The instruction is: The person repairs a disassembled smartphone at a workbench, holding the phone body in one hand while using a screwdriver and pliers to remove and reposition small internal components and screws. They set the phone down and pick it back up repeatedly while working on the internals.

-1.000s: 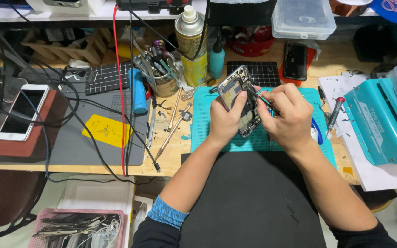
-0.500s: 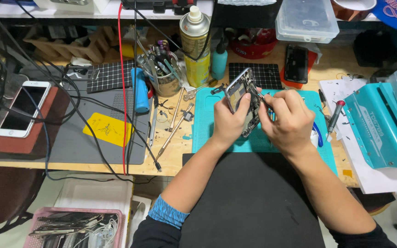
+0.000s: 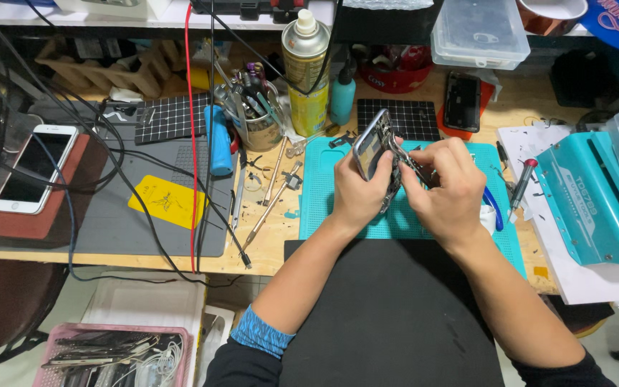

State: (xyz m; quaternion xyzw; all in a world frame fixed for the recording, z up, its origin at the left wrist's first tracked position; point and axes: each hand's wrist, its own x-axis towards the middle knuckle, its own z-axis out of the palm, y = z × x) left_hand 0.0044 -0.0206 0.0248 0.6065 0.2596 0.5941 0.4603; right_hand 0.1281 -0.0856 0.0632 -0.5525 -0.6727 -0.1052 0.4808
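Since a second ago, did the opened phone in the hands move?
Yes. The opened phone tipped up more on edge and rose toward the black grid mat, off the teal mat, held by the left hand.

We see the bench lit evenly and fairly brightly from above, with only soft, short shadows under the left hand [image 3: 356, 193] and right hand [image 3: 442, 190]. A small glare sits on the metal edge of the opened phone [image 3: 372, 143] and on the white phone [image 3: 34, 168] screen at left. The spray can [image 3: 306, 68] shows a dull sheen. The floor below the wooden table [image 3: 274, 236] falls darker. The picture stays sharp in the middle; edges bend slightly from the wide lens, and the corners look softer.
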